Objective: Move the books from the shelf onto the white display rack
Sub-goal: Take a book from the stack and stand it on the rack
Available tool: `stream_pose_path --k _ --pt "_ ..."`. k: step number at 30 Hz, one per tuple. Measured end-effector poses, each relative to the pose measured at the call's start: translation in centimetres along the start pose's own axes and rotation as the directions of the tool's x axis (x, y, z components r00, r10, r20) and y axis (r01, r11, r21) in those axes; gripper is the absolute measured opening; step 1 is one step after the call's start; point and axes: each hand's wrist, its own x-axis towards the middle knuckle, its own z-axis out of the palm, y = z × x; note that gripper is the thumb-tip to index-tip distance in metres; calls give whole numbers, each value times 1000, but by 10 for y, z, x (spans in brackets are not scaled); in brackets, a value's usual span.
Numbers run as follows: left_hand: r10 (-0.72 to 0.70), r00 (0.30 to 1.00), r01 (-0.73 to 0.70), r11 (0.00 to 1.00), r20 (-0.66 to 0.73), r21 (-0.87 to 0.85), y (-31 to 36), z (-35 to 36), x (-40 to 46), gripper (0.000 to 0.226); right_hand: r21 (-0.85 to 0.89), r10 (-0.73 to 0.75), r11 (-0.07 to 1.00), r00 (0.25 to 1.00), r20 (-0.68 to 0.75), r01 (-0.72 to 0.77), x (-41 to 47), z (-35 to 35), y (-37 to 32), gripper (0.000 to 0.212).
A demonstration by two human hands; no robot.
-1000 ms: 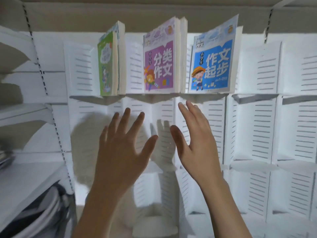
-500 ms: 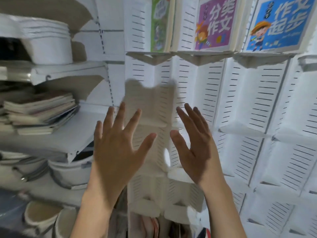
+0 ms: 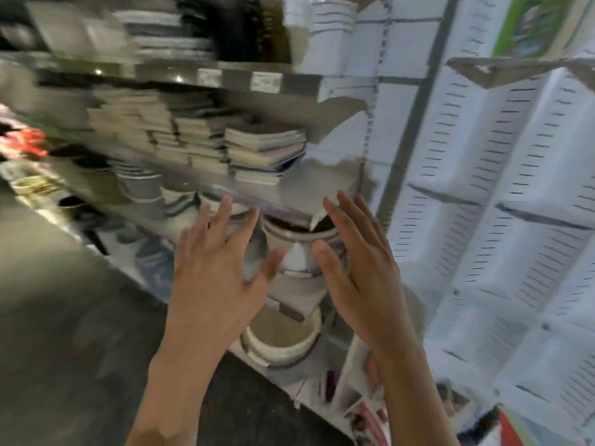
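The main risk from here lies in the reach: the stacked books (image 3: 264, 152) sit in uneven piles on the shelf (image 3: 318, 178), the top copies skewed over those below, so a hurried pull on one pile could likely drag its neighbours off the front edge and down onto the white tubs (image 3: 283, 336) on the lower level. The whole view is smeared with motion blur, which suggests the head is turning, and a grab made before the books are squarely in sight could catch only a loose cover. Neither grip has anything in it: the left hand (image 3: 215, 278) and the right hand (image 3: 357, 272) are both raised with fingers spread and straight, palms turned partly toward each other, with a gap between them. The books lie farther away and higher than both hands, the nearest pile up and a little left of the gap, well apart from the fingertips. The white display rack (image 3: 502, 194) stands to the right, with a green-covered book (image 3: 531, 24) already on it at the top.
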Motion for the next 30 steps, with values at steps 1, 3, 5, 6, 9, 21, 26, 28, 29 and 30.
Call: stream_pose_path --k 1,3,5,6,9,21,26,28,29,30 --pt "-25 1000 25 1000 -7 -4 -18 -8 -8 90 18 -9 1000 1000 23 8 -2 15 -15 60" --pt "-73 997 73 997 -19 -9 -51 -22 -25 88 57 -29 998 997 69 25 -5 43 -43 61" --pt "-105 994 105 994 -24 -5 -81 -35 -38 88 99 -54 994 993 105 44 -8 70 -68 64" --pt "-116 993 116 993 -28 -4 -95 -40 -43 89 116 -72 992 990 122 58 -8 82 -80 64" --pt "-160 986 160 987 -42 1 -131 -55 -51 87 169 -113 982 979 170 84 -6 114 -108 59" --pt "-285 953 283 959 -102 -28 -261 -50 -9 87 305 -167 948 959 231 92 51 250 -147 59" --pt "-339 934 345 938 -115 40 -328 -49 51 84 386 -163 920 956 242 60 114 334 -158 60" --pt "-350 929 360 931 -120 66 -356 -53 82 83 421 -171 905 960 223 64 143 367 -164 60" --pt "-353 927 364 928 -125 77 -370 -55 97 83 437 -165 898 959 229 51 158 382 -167 61" --pt "-355 926 367 926 -131 85 -383 -56 111 82 449 -160 893 958 239 37 172 396 -170 62"
